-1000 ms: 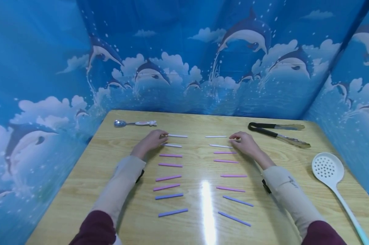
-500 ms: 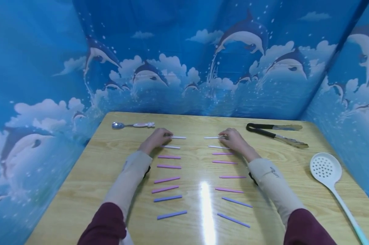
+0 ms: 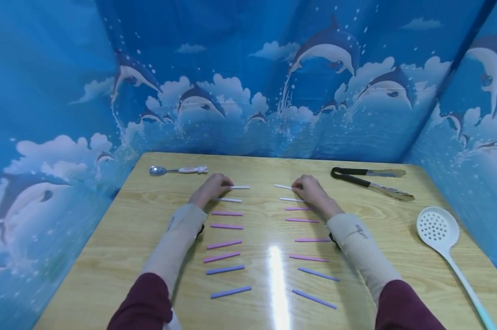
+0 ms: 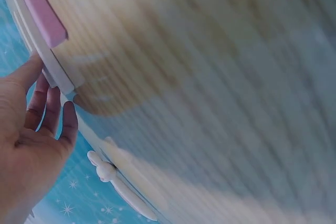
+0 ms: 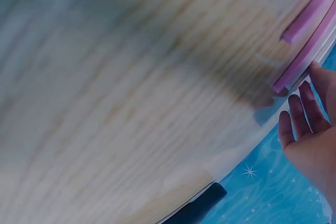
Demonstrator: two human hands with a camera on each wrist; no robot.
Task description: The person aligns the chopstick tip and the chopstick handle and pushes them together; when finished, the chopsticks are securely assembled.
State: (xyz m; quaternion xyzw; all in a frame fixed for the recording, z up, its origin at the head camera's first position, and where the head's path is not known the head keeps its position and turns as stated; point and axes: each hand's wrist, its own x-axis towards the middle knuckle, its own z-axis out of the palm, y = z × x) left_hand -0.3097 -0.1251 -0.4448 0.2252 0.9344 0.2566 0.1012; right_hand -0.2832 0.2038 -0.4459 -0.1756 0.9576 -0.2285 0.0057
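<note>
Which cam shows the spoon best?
Head: the whole spoon is visible, from metal bowl to decorated handle, unblocked by the left hand. Left wrist shows its pale handle closer up, but no bowl. Right wrist doesn't show it.

From head height, left of the tongs [image 3: 368, 183], the right hand [image 3: 310, 189] hides the outer end of a white stick [image 3: 283, 186], and well left of them the left hand [image 3: 213, 188] covers the outer end of the other white stick [image 3: 241, 187]. On the near side of the tongs, the skimmer handle [image 3: 466, 287] runs off past the bottom edge, and I can't read the small marking [image 3: 358, 231] on the right sleeve [image 3: 363, 252].
</note>
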